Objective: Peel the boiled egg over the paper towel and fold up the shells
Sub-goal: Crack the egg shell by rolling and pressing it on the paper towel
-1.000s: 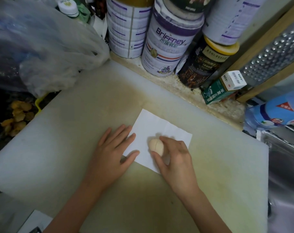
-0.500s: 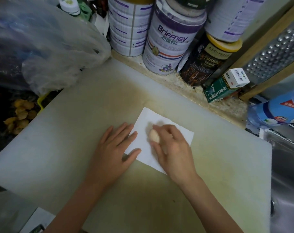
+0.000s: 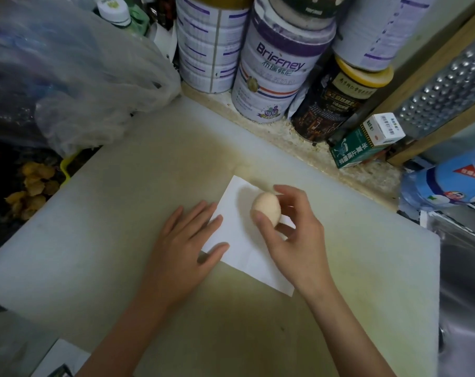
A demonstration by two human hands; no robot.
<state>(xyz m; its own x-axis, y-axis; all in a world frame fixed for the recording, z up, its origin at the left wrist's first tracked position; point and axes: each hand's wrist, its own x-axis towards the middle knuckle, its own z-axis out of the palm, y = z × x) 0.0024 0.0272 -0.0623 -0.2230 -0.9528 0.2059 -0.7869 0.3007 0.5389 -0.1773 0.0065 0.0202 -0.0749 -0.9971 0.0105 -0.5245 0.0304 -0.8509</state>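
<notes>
Egg (image 3: 266,207) is gripped, unpeeled, by right hand (image 3: 293,235) over towel (image 3: 244,240).
Towel is pinned by flat left hand (image 3: 184,240); cracking is to be done gently.

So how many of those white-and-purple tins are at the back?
3. The leftmost tin stands next to the plastic bag; the Briffney tin is in the middle; the third tin is at right, above the yellow-lidded jar. More may be hidden behind.
</notes>
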